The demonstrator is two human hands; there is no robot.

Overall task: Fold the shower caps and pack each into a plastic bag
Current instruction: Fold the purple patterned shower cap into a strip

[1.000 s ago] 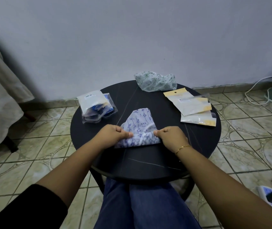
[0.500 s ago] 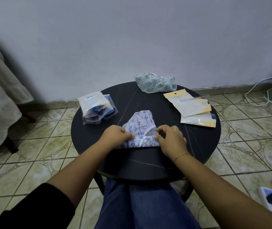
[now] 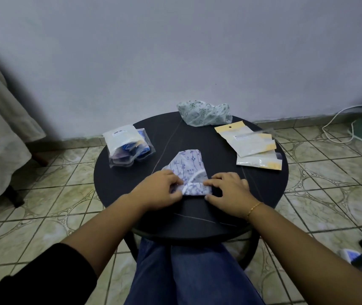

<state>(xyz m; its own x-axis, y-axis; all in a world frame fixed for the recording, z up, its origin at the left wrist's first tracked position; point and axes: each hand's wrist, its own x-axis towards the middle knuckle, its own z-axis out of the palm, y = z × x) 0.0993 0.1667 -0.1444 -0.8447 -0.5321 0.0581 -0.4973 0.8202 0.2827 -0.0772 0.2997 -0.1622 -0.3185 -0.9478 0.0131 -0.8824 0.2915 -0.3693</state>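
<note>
My left hand [image 3: 160, 187] and right hand [image 3: 228, 191] pinch the purple shower cap [image 3: 187, 172] at its near fold — bare worktop [image 3: 197, 219] toward me; my right grip now lies flatter, fingers spread.

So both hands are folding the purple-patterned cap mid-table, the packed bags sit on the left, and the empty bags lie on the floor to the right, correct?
Not quite. In the head view the empty bags lie on the table, at its right side, not on the floor. The rest holds: both hands fold the purple-patterned cap, and the packed bags sit on the left.

Purple-patterned white shower cap [image 3: 188, 170] lies partly folded at the table's [image 3: 197, 221] centre.
</note>
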